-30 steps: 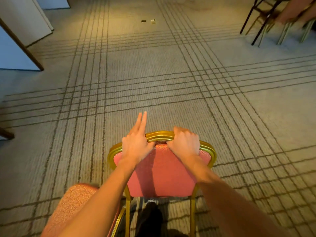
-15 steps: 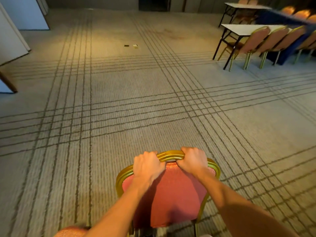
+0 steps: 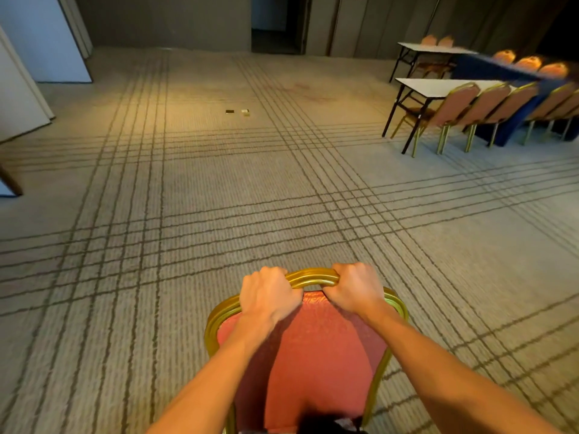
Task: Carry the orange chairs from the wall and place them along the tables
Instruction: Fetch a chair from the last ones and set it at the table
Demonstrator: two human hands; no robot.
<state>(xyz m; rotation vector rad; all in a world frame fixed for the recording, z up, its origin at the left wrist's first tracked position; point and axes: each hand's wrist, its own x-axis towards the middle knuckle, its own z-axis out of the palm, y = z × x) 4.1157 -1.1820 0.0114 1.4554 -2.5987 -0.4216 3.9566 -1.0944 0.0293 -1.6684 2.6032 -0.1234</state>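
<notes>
An orange chair point(image 3: 316, 349) with a gold frame is right in front of me, its padded back facing me. My left hand point(image 3: 268, 292) grips the top rail of the chair back on the left, and my right hand point(image 3: 355, 286) grips the same rail on the right. Far right stands a white-topped table point(image 3: 429, 86) with several orange chairs point(image 3: 456, 109) lined along its near side. A second table point(image 3: 435, 48) stands behind it with more chairs. The seat and legs of my chair are hidden below the frame.
Wide striped carpet point(image 3: 194, 198) stretches between me and the tables. Two small flat objects point(image 3: 237, 112) lie on the floor ahead. White panels point(image 3: 37, 42) stand at the far left, and a dark doorway point(image 3: 275, 23) opens in the back wall.
My left hand's fingers, straight a second ago, have curled round the top rail. The view has lifted, and the tables with their chairs have come into sight at the right.
</notes>
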